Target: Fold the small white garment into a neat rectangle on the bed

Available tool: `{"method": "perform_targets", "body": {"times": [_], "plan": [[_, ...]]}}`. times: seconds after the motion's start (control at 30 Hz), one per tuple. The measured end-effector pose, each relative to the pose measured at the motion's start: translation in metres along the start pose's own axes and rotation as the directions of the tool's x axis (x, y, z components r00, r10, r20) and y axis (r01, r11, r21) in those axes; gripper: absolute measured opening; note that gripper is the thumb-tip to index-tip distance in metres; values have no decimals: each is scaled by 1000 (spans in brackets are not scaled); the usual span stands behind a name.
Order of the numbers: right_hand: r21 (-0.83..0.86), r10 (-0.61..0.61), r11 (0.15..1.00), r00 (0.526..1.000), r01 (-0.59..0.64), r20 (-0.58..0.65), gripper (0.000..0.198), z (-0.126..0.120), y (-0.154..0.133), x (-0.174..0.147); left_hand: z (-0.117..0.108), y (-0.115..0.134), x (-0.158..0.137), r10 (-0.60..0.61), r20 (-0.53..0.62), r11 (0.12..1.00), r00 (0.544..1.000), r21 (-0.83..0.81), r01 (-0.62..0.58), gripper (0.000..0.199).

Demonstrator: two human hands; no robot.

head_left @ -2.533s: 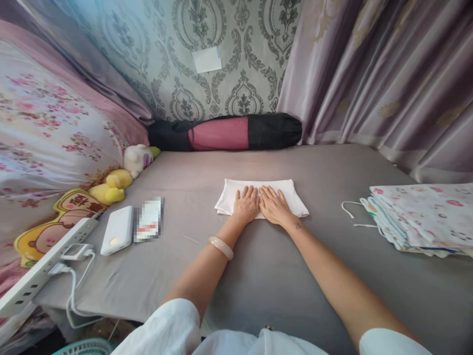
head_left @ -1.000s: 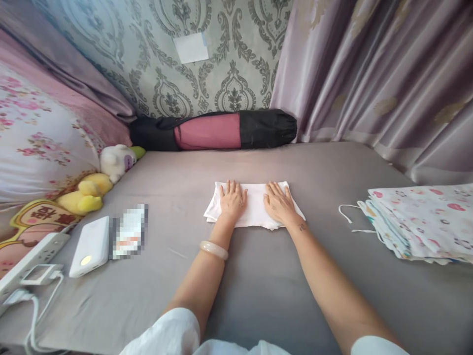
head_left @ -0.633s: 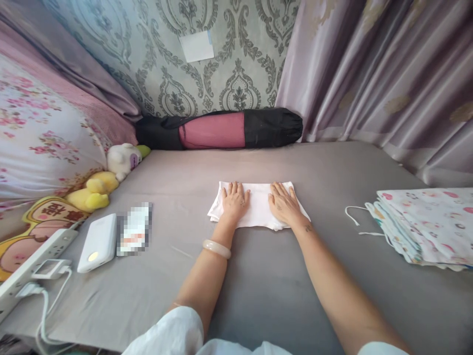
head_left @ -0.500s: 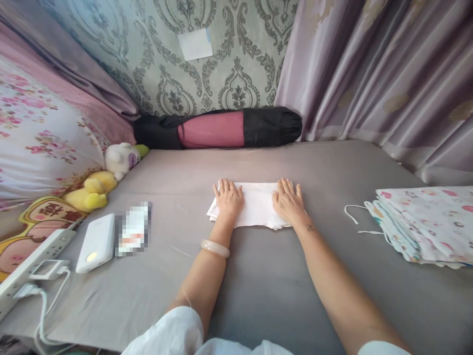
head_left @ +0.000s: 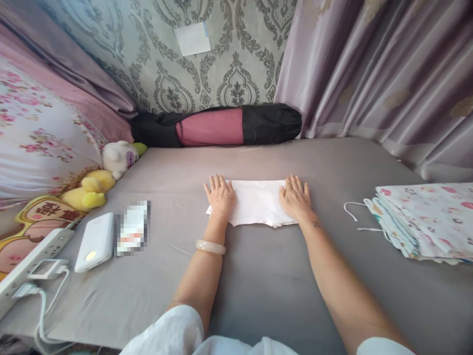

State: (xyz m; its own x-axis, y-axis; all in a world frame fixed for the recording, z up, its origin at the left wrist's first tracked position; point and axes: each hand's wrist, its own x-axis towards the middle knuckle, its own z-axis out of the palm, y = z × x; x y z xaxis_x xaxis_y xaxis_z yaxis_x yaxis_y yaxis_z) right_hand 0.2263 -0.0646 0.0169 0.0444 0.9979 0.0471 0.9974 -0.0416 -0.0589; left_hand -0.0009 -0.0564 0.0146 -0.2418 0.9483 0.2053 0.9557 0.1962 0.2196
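Note:
A folded white cloth [head_left: 256, 202] lies flat on the grey bed sheet [head_left: 266, 281], its lower edge slightly uneven. Over its left end my left hand [head_left: 220, 198] rests palm down, fingers spread. My right hand [head_left: 296, 199] presses on the right end in the same way, with fingers stretched out. Neither hand grips the cloth. On my left wrist is a pale bangle [head_left: 210, 247]. The parts of the cloth under both palms are hidden.
At right lies a stack of folded printed fabric [head_left: 428, 222] with white cords. To the left are a white power bank [head_left: 95, 241], a blurred-out object [head_left: 133, 228], a power strip [head_left: 35, 264] and plush toys [head_left: 88, 190]. A rolled pink mat [head_left: 210, 127] in a black bag lies along the wall.
My hands have moved apart, the left one leftward and the right one rightward, toward the ends of the white cloth. More of its middle shows between them. The view has shifted slightly.

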Motion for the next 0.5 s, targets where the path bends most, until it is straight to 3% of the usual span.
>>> {"method": "perform_targets", "body": {"times": [0.2, 0.5], "plan": [[38, 46, 998, 998, -47, 43, 60, 6, 7, 1, 4, -12, 3, -39, 110, 999, 993, -9, 40, 60], [63, 50, 997, 998, -52, 36, 60, 13, 9, 3, 5, -9, -1, -18, 59, 1000, 998, 11, 17, 62]]}}
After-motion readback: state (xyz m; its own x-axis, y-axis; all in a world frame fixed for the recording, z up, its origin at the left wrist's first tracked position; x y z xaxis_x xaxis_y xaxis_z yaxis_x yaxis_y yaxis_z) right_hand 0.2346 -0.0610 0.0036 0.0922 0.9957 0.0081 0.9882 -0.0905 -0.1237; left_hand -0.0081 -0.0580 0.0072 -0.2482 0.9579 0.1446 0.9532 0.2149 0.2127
